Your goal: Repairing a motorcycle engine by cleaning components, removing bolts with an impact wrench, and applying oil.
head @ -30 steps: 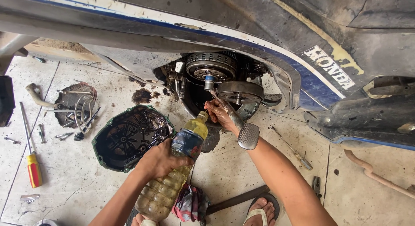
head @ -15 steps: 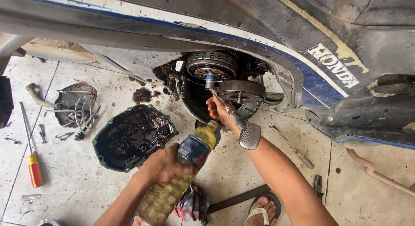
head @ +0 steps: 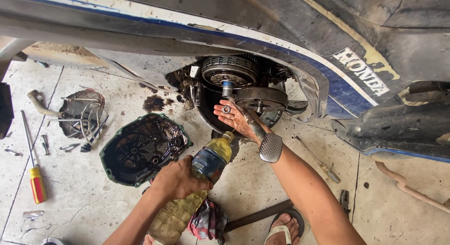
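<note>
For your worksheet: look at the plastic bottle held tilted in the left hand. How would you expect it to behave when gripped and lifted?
The plastic bottle looks thin-walled and dented, so it probably gives under the left hand. Yellowish liquid fills much of it, so it is likely fairly heavy. The oily surroundings and the wet right hand suggest it may be slippery.

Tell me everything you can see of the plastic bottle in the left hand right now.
The plastic bottle is clear and crumpled, holding yellowish liquid, with a dark label band around its upper part. The left hand grips it around the middle and tilts it, neck up toward the right hand, whose open, oily palm holds a small metal ring. The bottle's mouth sits just below that palm; no cap is visible. Its base hangs over a patterned rag on the floor.
</note>
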